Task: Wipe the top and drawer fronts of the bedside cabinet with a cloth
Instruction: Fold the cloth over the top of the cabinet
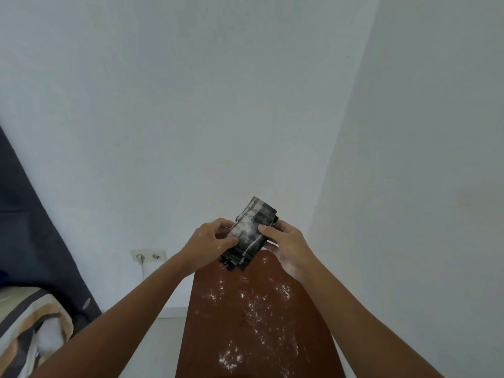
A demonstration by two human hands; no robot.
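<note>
A folded dark checked cloth (252,233) with pale stripes and white dust on it is held up over the far end of the cabinet. My left hand (210,241) grips its left edge and my right hand (283,244) grips its right edge, thumb on top. Below them the reddish-brown cabinet top (212,336) runs toward me, sprinkled with white powder (253,317) across its middle and near end. The drawer fronts are out of sight.
White walls meet in a corner behind and right of the cabinet. A wall socket (148,255) with a white cable sits low on the left. A dark blue curtain (32,241) and a striped pillow (27,331) lie at the far left.
</note>
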